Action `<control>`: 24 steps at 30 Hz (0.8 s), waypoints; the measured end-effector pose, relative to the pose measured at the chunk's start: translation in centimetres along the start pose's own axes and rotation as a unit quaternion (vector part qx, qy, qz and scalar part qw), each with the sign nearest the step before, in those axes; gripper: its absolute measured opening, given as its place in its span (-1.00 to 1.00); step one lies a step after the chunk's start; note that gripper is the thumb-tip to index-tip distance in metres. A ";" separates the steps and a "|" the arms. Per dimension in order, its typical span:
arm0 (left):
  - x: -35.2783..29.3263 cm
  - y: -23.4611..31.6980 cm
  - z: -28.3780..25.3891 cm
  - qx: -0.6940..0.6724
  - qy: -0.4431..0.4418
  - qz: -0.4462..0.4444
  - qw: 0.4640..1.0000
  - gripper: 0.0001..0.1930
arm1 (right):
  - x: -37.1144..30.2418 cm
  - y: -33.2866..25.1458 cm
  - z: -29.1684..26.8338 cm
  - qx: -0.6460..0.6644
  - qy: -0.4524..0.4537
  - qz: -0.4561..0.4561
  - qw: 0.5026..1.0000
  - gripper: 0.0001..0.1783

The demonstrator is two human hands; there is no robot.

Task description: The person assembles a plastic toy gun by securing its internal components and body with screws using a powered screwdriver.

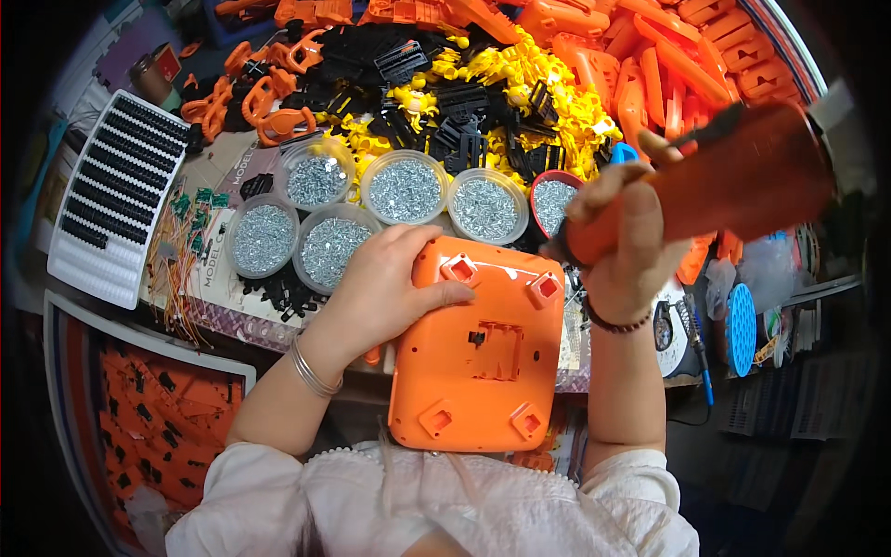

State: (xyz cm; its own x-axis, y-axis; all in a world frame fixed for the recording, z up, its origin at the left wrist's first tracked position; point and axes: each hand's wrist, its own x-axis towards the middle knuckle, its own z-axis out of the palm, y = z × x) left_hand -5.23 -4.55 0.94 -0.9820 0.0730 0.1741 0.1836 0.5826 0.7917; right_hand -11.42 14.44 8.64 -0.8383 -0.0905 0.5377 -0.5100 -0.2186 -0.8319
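An orange plastic housing (445,362) lies tilted against the table's front edge, its back face up. That face has square feet near the corners and an open rectangular recess in the middle. My left hand (394,283) grips its upper left edge, thumb pressed on the face. In my right hand (631,246) is a red power screwdriver (724,181), fingers wrapped round its body. Its front end points down-left, close to the housing's upper right corner. Whether the tip touches the housing I cannot tell.
Several tubs of small silver screws (404,188) stand just beyond the housing. Behind them are heaped yellow parts (529,79), black parts (459,111) and orange parts (668,56). A white tray (116,200) of black pieces and thin wires (181,278) lie left; a blue perforated disc (740,330) stands right.
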 end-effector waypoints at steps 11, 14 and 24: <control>0.0 -0.1 -0.3 -0.020 -0.014 -0.015 1.000 -0.32 | -0.3 3.9 1.9 -0.073 -0.042 0.022 0.996 -0.63; 0.1 -1.4 -0.3 -0.102 -0.016 -0.027 0.994 -0.33 | -0.6 3.9 2.0 -0.046 -0.044 0.015 0.998 -0.65; -0.3 -1.2 -0.2 -0.153 -0.015 -0.090 0.984 -0.32 | 0.7 0.9 6.2 -0.025 -0.059 -0.013 0.998 -0.64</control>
State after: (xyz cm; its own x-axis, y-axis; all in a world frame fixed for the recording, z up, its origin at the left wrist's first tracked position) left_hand -5.17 -5.45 0.10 -0.9999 0.0173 0.0010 0.0064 0.3174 0.9483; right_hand -11.34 8.18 9.10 -0.7980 -0.2003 0.5684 -0.5420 -0.1738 -0.8222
